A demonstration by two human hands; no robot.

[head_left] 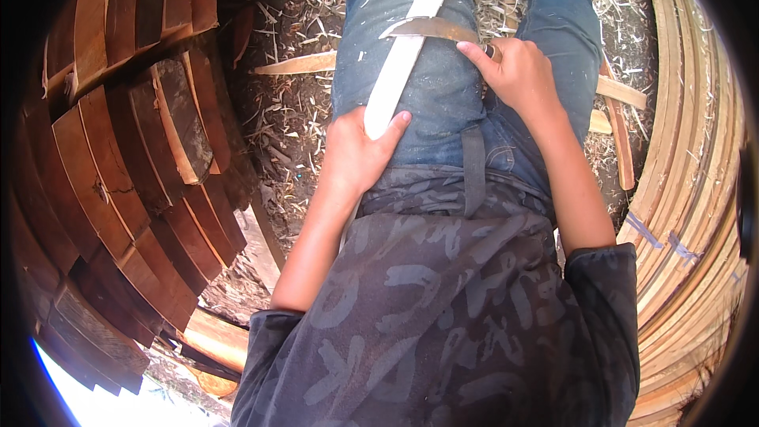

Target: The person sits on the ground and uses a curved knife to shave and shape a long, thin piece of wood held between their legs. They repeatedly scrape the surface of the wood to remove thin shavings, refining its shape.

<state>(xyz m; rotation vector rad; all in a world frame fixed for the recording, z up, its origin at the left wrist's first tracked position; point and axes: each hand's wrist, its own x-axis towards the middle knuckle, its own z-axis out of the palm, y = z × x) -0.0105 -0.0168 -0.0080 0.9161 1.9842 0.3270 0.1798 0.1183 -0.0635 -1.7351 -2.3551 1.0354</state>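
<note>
A long, pale wooden strip (389, 88) slants across my left thigh and runs up out of the top of the view. Its near, rounded end is wrapped by my left hand (353, 152), thumb along the edge. In my right hand (518, 69) is a knife (444, 29), gripped by its handle with the thumb stretched toward the blade. The blade is brown and worn and lies across the strip, with a curl of shaved wood at its tip. Most of the handle is hidden inside my fingers.
Stacked reddish-brown boards (118, 182) rise on the left. Long pale strips (688, 213), bundled with ties, curve along the right. Wood shavings (292, 107) litter the ground around my legs, and loose wooden pieces (621, 91) lie beside and beneath them.
</note>
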